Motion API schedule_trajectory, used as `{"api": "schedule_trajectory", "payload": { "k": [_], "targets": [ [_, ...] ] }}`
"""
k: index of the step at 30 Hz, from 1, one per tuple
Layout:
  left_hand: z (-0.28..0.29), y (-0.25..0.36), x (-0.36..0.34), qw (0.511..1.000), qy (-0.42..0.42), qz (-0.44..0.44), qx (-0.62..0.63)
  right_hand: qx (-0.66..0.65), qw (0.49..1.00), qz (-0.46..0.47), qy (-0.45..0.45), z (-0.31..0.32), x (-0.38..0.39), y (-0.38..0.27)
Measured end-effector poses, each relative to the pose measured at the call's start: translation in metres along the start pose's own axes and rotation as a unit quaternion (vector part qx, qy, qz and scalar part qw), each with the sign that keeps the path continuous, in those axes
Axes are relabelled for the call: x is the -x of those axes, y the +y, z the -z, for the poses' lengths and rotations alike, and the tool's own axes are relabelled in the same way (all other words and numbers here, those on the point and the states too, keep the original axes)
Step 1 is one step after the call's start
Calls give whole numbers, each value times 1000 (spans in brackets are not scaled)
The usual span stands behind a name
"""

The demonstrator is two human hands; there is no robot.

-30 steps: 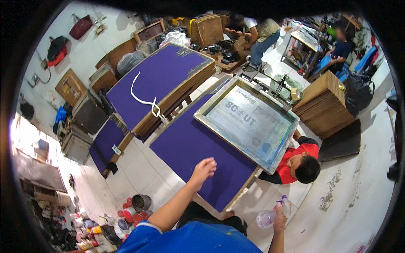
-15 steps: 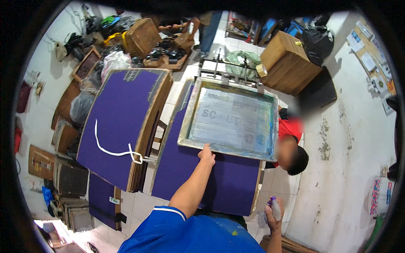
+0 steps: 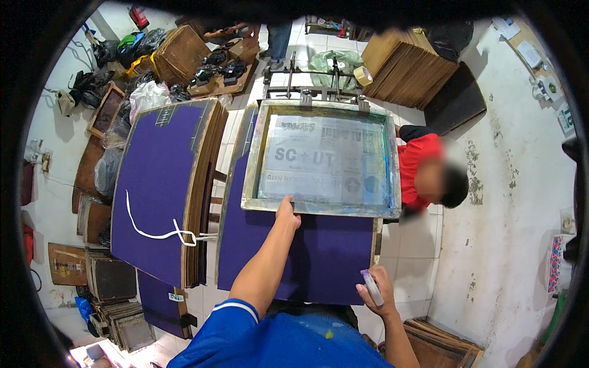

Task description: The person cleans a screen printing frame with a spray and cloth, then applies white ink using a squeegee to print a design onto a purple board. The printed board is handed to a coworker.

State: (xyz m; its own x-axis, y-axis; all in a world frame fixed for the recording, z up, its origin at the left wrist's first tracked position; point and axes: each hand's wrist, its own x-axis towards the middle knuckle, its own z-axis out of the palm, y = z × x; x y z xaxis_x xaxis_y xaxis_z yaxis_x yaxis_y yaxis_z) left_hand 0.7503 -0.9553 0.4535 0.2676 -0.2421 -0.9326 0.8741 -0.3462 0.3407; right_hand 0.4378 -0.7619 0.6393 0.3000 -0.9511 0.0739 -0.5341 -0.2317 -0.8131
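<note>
A silk-screen printing frame (image 3: 319, 210) with a pale mesh lies over a purple-covered board (image 3: 264, 257), its far edge held by metal clamps. My left hand (image 3: 287, 214) is closed on the frame's near edge, thumb on top; the fingers underneath are partly hidden. Off the board's right near corner, my right hand (image 3: 380, 291) is wrapped round a small clear bottle (image 3: 372, 287) with a purple top. The bottle is tilted, and its lower end lies against the palm.
Left stands a stack of boards (image 3: 159, 184) topped in purple, with a white cord (image 3: 153, 234) across it. A person in a red shirt (image 3: 414, 168) is close beside the frame's right side. A cardboard-coloured stack (image 3: 392, 67) and tape roll (image 3: 362, 76) are at the back.
My right hand has moved up and left with the bottle, nearer the board. My left hand stays on the frame's near edge. The view has shifted, and the person in red has moved.
</note>
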Motion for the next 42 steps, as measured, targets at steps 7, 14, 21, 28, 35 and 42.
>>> {"api": "schedule_trajectory", "payload": {
  "k": [7, 14, 21, 28, 35, 42],
  "targets": [
    [43, 5, 21, 990, -67, -62, -107, -103, 993, -44, 23, -9, -23, -9],
    [64, 11, 24, 957, -131, -164, -200, -94, 992, -55, 64, -7, -45, -19],
    [72, 0, 16, 959, -181, -176, -132, -73, 994, -45, 74, -14, -64, -23],
    [75, 5, 15, 959, -199, -161, -123, -88, 995, -35, 30, -23, -69, -24],
    [71, 22, 35, 919, -341, -63, 189, -147, 983, -107, 28, -22, -65, -14],
    [32, 42, 7, 825, -496, -87, 256, -110, 987, -120, 13, -13, -64, -4]
  ]
}}
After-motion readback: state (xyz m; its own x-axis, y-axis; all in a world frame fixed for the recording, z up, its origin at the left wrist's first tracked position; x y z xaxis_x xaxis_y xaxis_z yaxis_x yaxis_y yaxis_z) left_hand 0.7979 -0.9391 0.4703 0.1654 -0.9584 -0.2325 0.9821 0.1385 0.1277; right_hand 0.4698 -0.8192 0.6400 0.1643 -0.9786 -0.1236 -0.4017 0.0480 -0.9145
